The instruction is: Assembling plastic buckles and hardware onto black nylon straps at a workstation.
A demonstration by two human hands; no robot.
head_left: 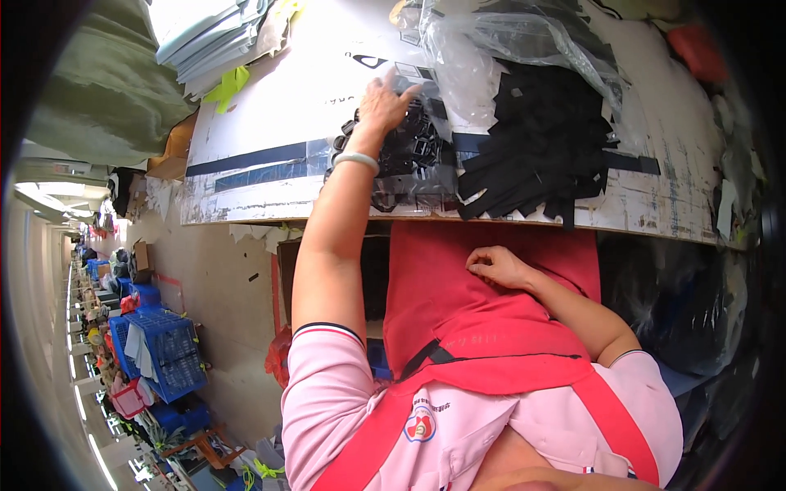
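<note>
My left hand (385,105) reaches out over a heap of black plastic buckles (422,147) lying on clear plastic on the table. Its fingers are spread and nothing shows in them; a pale bangle (357,161) circles the wrist. To the right of the buckles lies a fanned pile of black fabric strips (540,147). Drawn back from the table edge, my right hand (498,267) rests over the red apron (491,315). Its fingers are loosely curled, with nothing visible in them.
The white, worn tabletop (270,123) bears dark blue tape. Crumpled clear plastic (467,74) lies behind the strips. Folded pale fabric (209,45) is stacked at the far left. Blue crates (164,352) stand on the floor at left.
</note>
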